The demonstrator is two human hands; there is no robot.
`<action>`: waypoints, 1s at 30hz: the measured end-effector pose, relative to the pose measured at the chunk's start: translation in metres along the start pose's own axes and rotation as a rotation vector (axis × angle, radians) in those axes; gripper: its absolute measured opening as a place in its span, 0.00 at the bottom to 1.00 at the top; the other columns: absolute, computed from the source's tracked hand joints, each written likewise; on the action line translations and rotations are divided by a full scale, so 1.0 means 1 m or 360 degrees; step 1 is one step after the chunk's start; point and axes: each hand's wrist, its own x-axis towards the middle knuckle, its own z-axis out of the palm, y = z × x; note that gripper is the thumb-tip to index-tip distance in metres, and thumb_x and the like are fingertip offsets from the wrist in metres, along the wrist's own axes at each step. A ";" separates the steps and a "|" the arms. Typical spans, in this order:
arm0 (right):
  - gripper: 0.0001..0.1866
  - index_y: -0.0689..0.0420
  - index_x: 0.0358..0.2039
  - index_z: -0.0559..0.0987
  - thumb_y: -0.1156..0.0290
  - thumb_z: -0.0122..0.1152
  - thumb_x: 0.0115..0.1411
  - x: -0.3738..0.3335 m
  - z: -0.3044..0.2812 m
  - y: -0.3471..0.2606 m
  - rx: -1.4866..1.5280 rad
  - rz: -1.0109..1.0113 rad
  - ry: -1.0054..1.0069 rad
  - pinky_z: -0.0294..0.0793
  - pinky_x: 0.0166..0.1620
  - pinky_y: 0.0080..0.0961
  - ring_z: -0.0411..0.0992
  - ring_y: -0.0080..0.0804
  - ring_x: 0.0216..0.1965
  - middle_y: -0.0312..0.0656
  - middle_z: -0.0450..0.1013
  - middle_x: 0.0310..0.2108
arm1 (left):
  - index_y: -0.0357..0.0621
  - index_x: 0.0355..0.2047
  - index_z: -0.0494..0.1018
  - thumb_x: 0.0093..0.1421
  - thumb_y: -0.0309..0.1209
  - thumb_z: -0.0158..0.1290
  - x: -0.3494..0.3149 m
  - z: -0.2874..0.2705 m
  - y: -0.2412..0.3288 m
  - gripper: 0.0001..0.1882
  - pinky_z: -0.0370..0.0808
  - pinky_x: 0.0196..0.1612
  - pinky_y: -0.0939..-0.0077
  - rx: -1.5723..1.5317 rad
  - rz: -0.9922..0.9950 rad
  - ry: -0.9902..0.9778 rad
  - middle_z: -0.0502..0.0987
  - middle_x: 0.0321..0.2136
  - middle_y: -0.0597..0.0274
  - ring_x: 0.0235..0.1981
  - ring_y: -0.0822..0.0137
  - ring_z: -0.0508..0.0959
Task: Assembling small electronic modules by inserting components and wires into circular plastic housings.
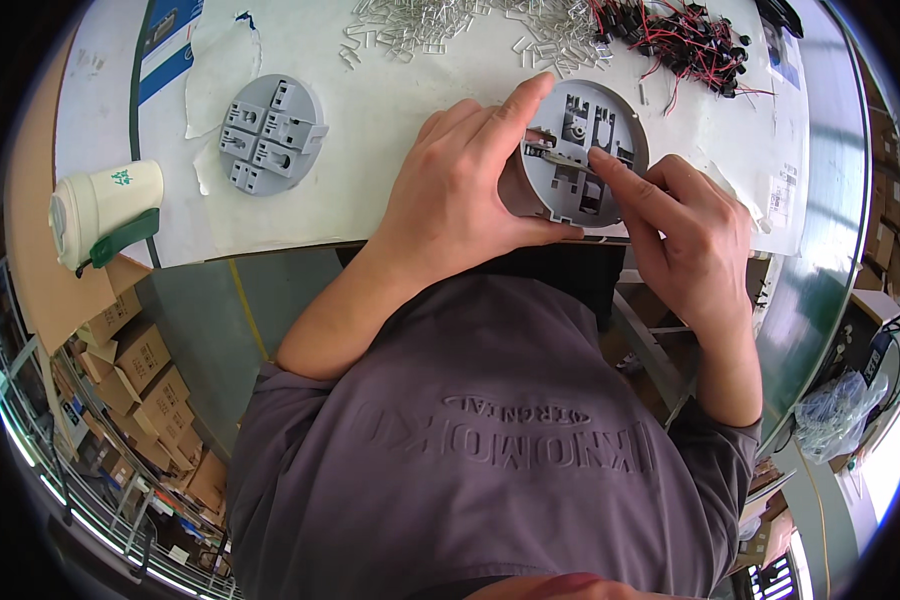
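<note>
My left hand (460, 170) grips a round grey plastic housing (625, 120) by its left side, the index finger reaching the upper rim and the thumb lying along the lower rim. Slots, recesses and some metal parts show on the housing's open face, which is tilted up. My right hand (685, 220) comes in from the right. Its index fingertip presses on the middle of the housing, at the end of a thin light strip (562, 158). The other right fingers are curled, and what they may hold is hidden.
A second round grey plastic part (272, 135) lies on the white-covered table (360, 200) to the left. Farther left stands a cream container (110, 205) with a green handle. At the back are a heap of metal clips (420, 25) and a tangle of black parts with red wires (685, 45).
</note>
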 end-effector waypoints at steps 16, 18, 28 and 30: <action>0.23 0.47 0.56 0.90 0.79 0.67 0.62 0.024 -0.022 -0.035 -0.1020 -0.0385 -0.0160 0.62 0.27 0.28 0.63 0.27 0.23 0.33 0.70 0.30 | 0.45 0.73 0.69 0.41 0.46 0.81 -0.001 0.006 -0.003 0.59 0.73 0.53 0.66 0.0102 0.0107 0.0042 0.83 0.38 0.67 0.39 0.65 0.80; 0.23 0.47 0.56 0.89 0.79 0.67 0.62 0.034 -0.035 -0.036 -0.0920 -0.0394 -0.0214 0.62 0.27 0.29 0.64 0.27 0.23 0.33 0.70 0.29 | 0.45 0.73 0.69 0.41 0.46 0.81 -0.005 0.002 -0.002 0.59 0.73 0.53 0.66 0.0104 0.0070 0.0026 0.82 0.38 0.67 0.39 0.65 0.80; 0.25 0.43 0.61 0.87 0.78 0.65 0.65 0.032 -0.052 -0.012 -0.0255 -0.0169 -0.0543 0.61 0.26 0.31 0.62 0.30 0.18 0.35 0.66 0.19 | 0.48 0.72 0.73 0.37 0.45 0.84 0.000 0.002 -0.003 0.59 0.75 0.50 0.67 -0.0026 0.0088 0.0084 0.79 0.32 0.67 0.33 0.65 0.75; 0.26 0.43 0.62 0.87 0.78 0.65 0.65 0.032 -0.049 -0.016 -0.0297 -0.0177 -0.0482 0.61 0.26 0.32 0.61 0.30 0.17 0.35 0.64 0.17 | 0.48 0.72 0.73 0.37 0.45 0.84 0.000 0.002 -0.003 0.59 0.75 0.50 0.67 -0.0024 0.0079 0.0079 0.79 0.32 0.67 0.33 0.65 0.75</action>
